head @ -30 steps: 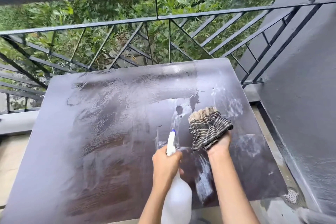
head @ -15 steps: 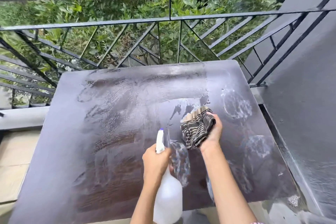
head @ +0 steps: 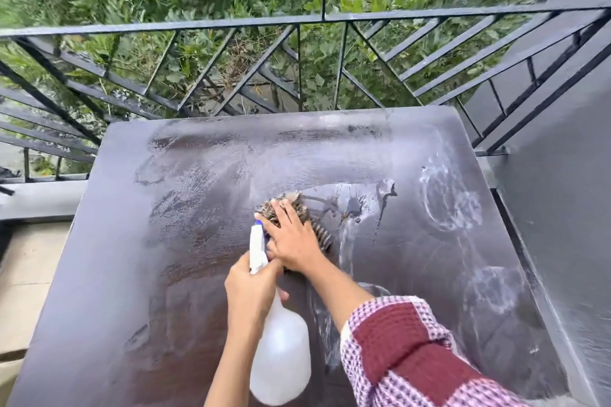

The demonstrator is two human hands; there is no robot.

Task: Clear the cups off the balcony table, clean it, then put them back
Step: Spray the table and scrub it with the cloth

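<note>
Wiping the wet counter [head: 158, 274] with a cloth [head: 323, 235], cups nowhere in view
The right hand [head: 291, 241] presses the striped cloth down near the counter's middle, fingers straight and spread; the left hand [head: 251, 291], just beside it, has its fingers wrapped round the spray bottle [head: 281, 363] at the neck. Overlapping strokes should run right across the pale ring marks [head: 449, 201] and out to the edges. The palm hides most of the cloth, and the counter's near edge is cut off

wet dark table [head: 158, 274], striped cloth [head: 290, 200] on it
</note>
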